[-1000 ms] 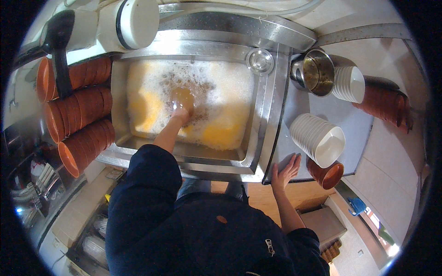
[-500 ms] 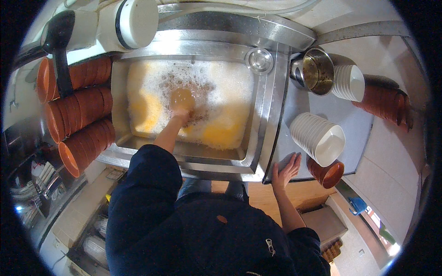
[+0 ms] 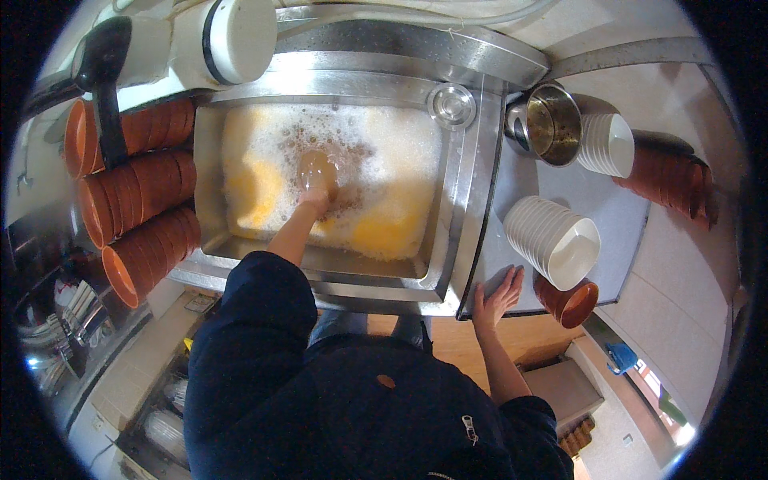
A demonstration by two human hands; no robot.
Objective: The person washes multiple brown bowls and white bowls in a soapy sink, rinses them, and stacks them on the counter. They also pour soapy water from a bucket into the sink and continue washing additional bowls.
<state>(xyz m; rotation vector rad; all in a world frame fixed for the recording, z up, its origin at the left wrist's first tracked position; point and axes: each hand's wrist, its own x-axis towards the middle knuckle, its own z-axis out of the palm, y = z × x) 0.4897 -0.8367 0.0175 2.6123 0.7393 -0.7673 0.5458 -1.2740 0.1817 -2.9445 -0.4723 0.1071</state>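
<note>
Soapy water point(image 3: 384, 136) in the rectangular steel sink point(image 3: 210, 152), covered with white foam, yellow-orange patches and a brownish, bubbly opening around the left wrist. Nearest, a dark blue jacket point(image 3: 352, 408) with a metal zip pull. Just beyond, at the near edge of the grey counter point(image 3: 502, 188), the right hand point(image 3: 498, 301), laid flat with fingers outstretched and grasping nothing. Just beside its fingertips, a short nested stack of reddish-brown cups point(image 3: 566, 302); right behind, a taller nested stack of white bowls point(image 3: 548, 240). Farther in, the left hand point(image 3: 318, 178), sunk to about the wrist in the soapy water and blurred by it; cannot tell whether clenched, loose or gripping anything. Left of the sink, three rows of stacked cups point(image 3: 144, 192), also reddish-brown. On the sink's far right corner, a round ringed steel disc point(image 3: 451, 106). On the counter's far part, a steel pot point(image 3: 554, 126) and, just beside, a second stack of bowls point(image 3: 606, 146), white. Farthest back, a pale hose point(image 3: 400, 14).
</note>
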